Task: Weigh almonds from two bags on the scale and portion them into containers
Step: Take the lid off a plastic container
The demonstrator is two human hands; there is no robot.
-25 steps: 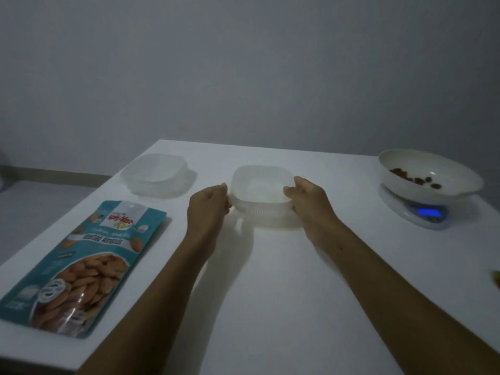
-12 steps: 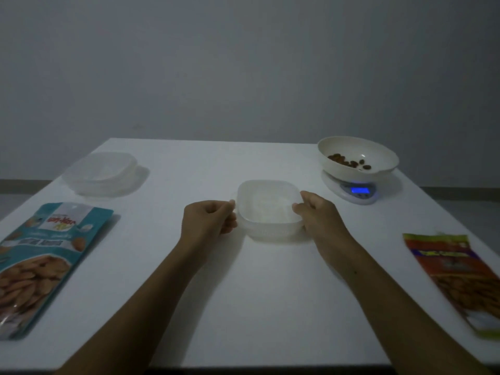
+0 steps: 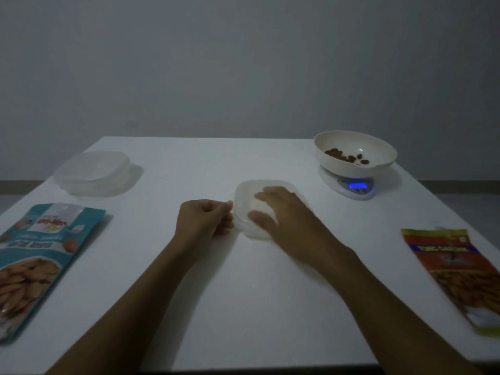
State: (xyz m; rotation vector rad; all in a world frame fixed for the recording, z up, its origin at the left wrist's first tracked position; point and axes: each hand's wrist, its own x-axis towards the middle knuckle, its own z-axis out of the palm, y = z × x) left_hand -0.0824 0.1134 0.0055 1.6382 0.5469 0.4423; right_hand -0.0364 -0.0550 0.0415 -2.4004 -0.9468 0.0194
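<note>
table (image 3: 243, 307): white, all items on it. clock positions taken from table centre.
teal bag (image 3: 40, 261): flat at 8 o'clock, near the edge.
red bag (image 3: 457, 277): flat at 4 o'clock, blurred.
far tub (image 3: 92, 171): clear, 10 o'clock, well apart from both hands.
bowl (image 3: 351, 142): white, seated on the scale (image 3: 349, 185) at 2 o'clock; display lit blue, reading not legible.
container (image 3: 243, 196): clear, just past centre toward 12 o'clock, resting on the table between the hands.
right hand (image 3: 284, 215): fingers nearly straight and spread, lying across the container's open top from its 4 o'clock side; blurred, contact with the inside not resolvable.
left hand (image 3: 203, 220): fingers curled in, thumb and forefinger pinching the container rim at its 9 o'clock.
almonds (image 3: 343, 156): small scatter in the bowl bottom.
</note>
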